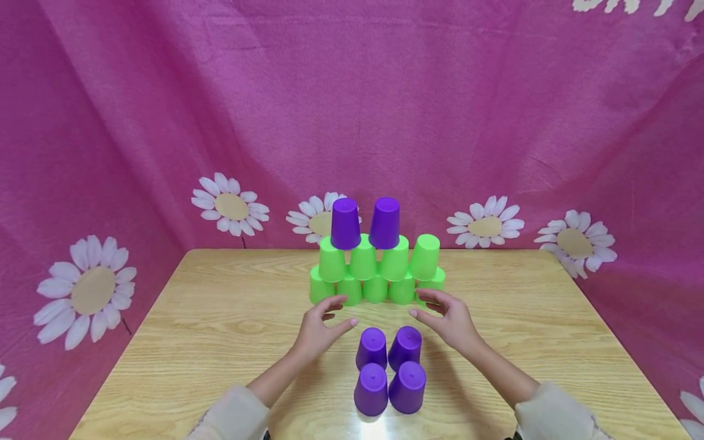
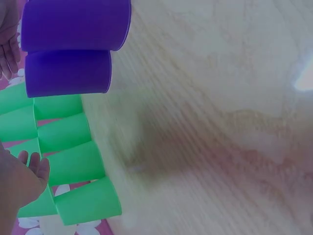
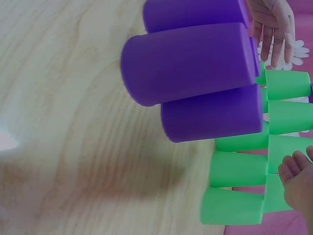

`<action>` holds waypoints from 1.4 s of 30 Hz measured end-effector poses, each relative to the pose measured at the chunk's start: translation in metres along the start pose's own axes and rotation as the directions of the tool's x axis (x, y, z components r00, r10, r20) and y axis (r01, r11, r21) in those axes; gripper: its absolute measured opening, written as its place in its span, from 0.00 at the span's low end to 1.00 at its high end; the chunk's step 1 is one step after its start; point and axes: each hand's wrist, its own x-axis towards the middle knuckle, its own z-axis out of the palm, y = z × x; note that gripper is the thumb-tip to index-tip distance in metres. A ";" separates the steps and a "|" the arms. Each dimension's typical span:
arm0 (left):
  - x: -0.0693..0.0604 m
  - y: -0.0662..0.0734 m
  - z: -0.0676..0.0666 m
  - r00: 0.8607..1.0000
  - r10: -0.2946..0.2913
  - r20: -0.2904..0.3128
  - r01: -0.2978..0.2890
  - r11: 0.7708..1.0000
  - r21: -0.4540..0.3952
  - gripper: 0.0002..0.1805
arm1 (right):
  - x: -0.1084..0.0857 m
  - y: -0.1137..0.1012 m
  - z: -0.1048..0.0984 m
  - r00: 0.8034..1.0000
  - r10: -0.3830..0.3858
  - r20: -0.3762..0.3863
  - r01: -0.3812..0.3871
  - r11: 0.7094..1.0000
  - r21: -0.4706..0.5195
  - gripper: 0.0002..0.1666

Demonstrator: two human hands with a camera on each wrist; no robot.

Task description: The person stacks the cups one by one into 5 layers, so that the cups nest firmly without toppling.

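Observation:
Upside-down green cups (image 1: 363, 260) form two stacked rows across the middle of the table, several in each row. Two purple cups (image 1: 345, 225) stand upside down on the upper green row, with a gap between them. Nearer the front are several loose purple cups (image 1: 371, 391), also upside down, in two pairs. My left hand (image 1: 320, 330) hovers left of the gap between stack and loose cups, fingers loosely bent and holding nothing. Opposite it, my right hand (image 1: 452, 321) is held the same way on the right, also without a cup. Fingertips overlap the lowest green row in the head view; contact cannot be told.
The wooden table (image 1: 220, 342) extends to both sides of the cups. A pink cloth (image 1: 357, 122) with white daisies hangs behind it and along both sides. Light glares off the tabletop at the front edge.

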 end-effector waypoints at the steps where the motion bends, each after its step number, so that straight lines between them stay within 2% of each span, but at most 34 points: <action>1: -0.001 0.000 0.001 1.000 -0.002 0.000 0.002 1.000 0.001 0.27 | -0.001 0.001 0.000 1.000 0.005 0.003 -0.005 1.000 0.000 0.24; 11: -0.009 -0.006 0.009 0.999 -0.014 0.041 0.014 1.000 -0.015 0.27 | -0.015 0.014 0.004 1.000 0.017 0.024 -0.017 1.000 -0.009 0.24; 15: -0.013 -0.009 0.012 0.998 -0.009 0.057 0.009 1.000 -0.001 0.26 | -0.019 0.020 0.006 0.998 0.022 0.053 -0.023 1.000 0.010 0.24; 24: -0.019 -0.013 0.019 0.992 -0.057 0.114 0.062 0.997 -0.042 0.28 | -0.028 0.028 0.007 0.989 0.020 0.143 -0.026 0.999 0.042 0.26; 29: -0.021 -0.018 0.023 0.988 -0.064 0.140 0.069 0.997 -0.032 0.29 | -0.030 0.032 0.008 0.985 0.013 0.172 -0.021 0.999 0.045 0.26; 35: -0.021 -0.021 0.027 0.986 -0.071 0.151 0.077 0.996 -0.035 0.30 | -0.032 0.039 0.010 0.978 0.017 0.209 -0.030 0.998 0.059 0.29; 42: -0.021 -0.023 0.029 0.985 -0.077 0.156 0.087 0.994 -0.060 0.28 | -0.033 0.046 0.011 0.965 -0.012 0.261 -0.017 0.994 0.106 0.29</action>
